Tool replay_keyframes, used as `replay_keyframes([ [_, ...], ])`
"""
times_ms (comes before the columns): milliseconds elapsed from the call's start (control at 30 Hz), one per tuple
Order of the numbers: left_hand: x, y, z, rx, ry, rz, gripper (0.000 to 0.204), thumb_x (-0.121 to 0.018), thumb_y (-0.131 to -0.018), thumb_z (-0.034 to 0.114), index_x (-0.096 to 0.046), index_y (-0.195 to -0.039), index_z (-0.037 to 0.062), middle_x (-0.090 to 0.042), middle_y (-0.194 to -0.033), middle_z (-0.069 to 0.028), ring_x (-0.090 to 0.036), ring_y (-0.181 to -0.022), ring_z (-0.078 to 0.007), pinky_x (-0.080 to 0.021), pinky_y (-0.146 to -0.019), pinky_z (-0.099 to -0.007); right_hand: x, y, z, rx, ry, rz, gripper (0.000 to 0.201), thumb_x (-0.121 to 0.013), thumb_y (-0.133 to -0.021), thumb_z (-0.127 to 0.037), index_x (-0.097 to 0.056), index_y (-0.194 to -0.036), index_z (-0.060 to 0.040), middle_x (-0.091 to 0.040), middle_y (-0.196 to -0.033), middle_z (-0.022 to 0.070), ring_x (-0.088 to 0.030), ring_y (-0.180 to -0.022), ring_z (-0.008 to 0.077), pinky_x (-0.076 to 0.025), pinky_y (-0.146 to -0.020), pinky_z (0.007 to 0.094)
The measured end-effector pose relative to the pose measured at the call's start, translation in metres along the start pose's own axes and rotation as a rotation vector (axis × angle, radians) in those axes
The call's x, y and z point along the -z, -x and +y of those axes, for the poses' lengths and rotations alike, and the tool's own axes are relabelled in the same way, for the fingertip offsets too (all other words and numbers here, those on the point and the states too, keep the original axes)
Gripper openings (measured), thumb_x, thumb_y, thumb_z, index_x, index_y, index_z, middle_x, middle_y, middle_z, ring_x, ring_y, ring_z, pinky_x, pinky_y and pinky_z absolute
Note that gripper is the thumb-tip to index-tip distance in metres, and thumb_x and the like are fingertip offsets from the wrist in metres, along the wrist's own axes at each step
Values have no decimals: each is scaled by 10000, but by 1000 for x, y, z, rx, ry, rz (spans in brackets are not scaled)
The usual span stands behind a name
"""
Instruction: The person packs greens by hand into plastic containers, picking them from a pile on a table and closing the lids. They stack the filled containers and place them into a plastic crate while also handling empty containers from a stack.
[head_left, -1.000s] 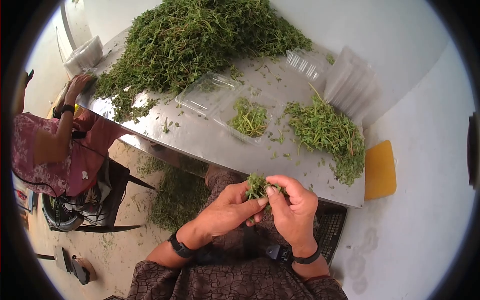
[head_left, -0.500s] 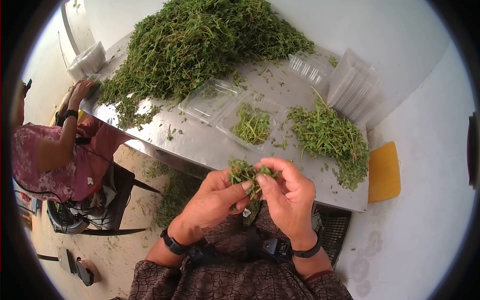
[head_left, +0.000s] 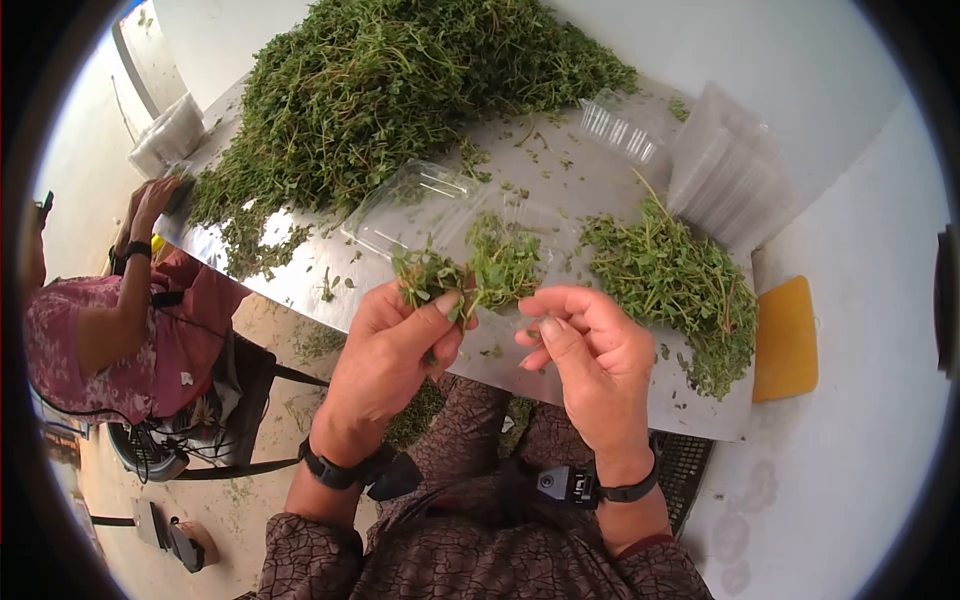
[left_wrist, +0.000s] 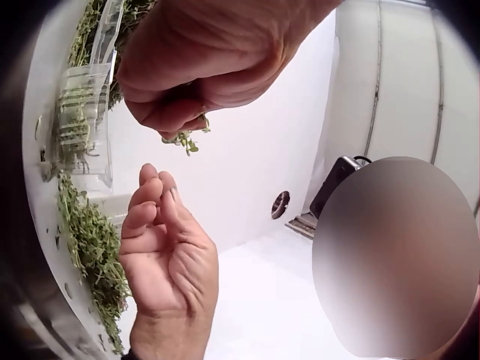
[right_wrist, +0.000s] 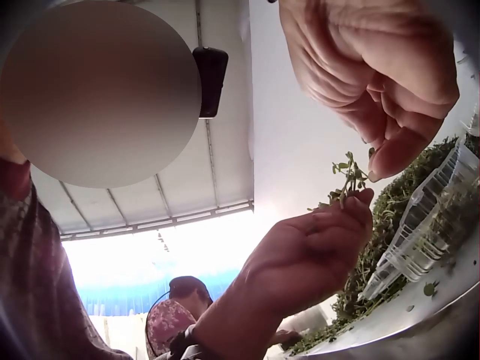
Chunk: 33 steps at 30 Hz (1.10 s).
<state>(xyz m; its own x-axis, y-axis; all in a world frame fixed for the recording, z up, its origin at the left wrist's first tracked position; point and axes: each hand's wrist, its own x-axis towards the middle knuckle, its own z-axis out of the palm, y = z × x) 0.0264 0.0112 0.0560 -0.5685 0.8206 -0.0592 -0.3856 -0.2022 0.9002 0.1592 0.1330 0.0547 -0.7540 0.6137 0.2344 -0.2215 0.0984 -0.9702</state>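
Note:
My left hand (head_left: 450, 305) pinches a small bunch of green herb sprigs (head_left: 425, 272) between thumb and fingers, above the near edge of the steel table (head_left: 330, 262). My right hand (head_left: 535, 325) hangs just to its right, fingers loosely bent and holding nothing. Behind the hands lies an open clear clamshell box (head_left: 415, 200) with some herbs (head_left: 505, 262) in its tray. The right wrist view shows the sprig (right_wrist: 346, 180) standing up from my left hand (right_wrist: 315, 255) under the empty right hand (right_wrist: 375, 82). In the left wrist view the right hand (left_wrist: 161, 240) is relaxed.
A big heap of herbs (head_left: 400, 90) covers the far table; a smaller pile (head_left: 680, 280) lies at the right. Stacked clear boxes (head_left: 730, 180) stand at the back right, beside one more (head_left: 620, 125). Another person (head_left: 110, 300) sits at the left. A yellow board (head_left: 785, 340) lies beyond the table's right end.
Both hands have risen from my lap to the table edge. The right hand has let go of the bunch and drawn apart; the left hand keeps hold of it.

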Motion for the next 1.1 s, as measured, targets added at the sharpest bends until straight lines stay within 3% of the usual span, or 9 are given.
replay_keyframes([
  [100,-3,-16,-1,-56,-49,31,197,-536,-910,124,-582,-1040,-17,-571,-770,-44,-449,-556,-66,-346,-474,-211,3,-2,2,-47,11,15,149,-518,-905,-34,-587,-1022,29,-633,-917,65,-627,-765,104,-517,-613,223],
  [200,-10,-30,-5,-197,-400,106,269,-525,-914,127,-556,-1131,-27,-563,-759,-25,-485,-573,-67,-381,-491,-205,4,-3,3,-65,74,62,149,-507,-900,-34,-602,-984,43,-647,-926,93,-634,-728,118,-516,-591,225],
  [267,-12,-37,-9,-151,-506,110,379,-562,-881,117,-497,-1220,-40,-608,-917,-116,-594,-728,-153,-467,-590,-257,6,-3,6,-63,98,69,144,-513,-901,-35,-598,-992,38,-637,-896,75,-629,-734,108,-514,-603,224],
  [333,-12,-42,-19,-540,-777,93,483,-578,-883,111,-422,-1324,-12,-521,-1205,-195,-569,-1023,-197,-481,-833,-313,9,-2,8,-58,123,75,140,-518,-902,-35,-593,-1000,32,-627,-866,58,-625,-741,98,-512,-616,224],
  [367,-16,-37,-10,-411,-779,27,522,-580,-859,85,-402,-1343,0,-399,-1369,-203,-480,-1194,-254,-428,-943,-368,11,-2,9,-46,161,88,135,-526,-897,-29,-595,-994,35,-626,-859,60,-622,-733,96,-513,-619,226],
  [567,-5,-31,-8,-710,-1074,-48,480,-636,-751,32,-507,-1210,-24,-521,-1222,-223,-543,-1058,-388,-446,-901,-404,14,1,19,13,212,147,126,-563,-869,-9,-600,-981,37,-624,-819,58,-591,-665,78,-511,-604,228],
  [733,-11,-14,-20,-792,-1210,-26,458,-713,-655,51,-578,-1091,11,-569,-1143,-149,-545,-1033,-326,-438,-874,-415,16,8,28,-26,286,131,115,-581,-856,-3,-609,-963,28,-620,-772,55,-561,-631,61,-469,-554,212],
  [833,-17,-17,-34,-850,-1342,19,387,-741,-608,93,-604,-965,30,-564,-951,-75,-547,-906,-271,-388,-810,-408,15,11,32,-4,290,93,111,-587,-843,8,-612,-950,20,-618,-757,71,-560,-621,75,-441,-531,216],
  [1100,-7,-7,-36,-907,-1398,9,364,-708,-580,26,-592,-923,68,-550,-867,-53,-556,-857,-254,-378,-883,-432,19,13,25,253,546,139,160,-602,-799,11,-624,-957,10,-640,-900,121,-607,-688,192,-487,-609,269],
])
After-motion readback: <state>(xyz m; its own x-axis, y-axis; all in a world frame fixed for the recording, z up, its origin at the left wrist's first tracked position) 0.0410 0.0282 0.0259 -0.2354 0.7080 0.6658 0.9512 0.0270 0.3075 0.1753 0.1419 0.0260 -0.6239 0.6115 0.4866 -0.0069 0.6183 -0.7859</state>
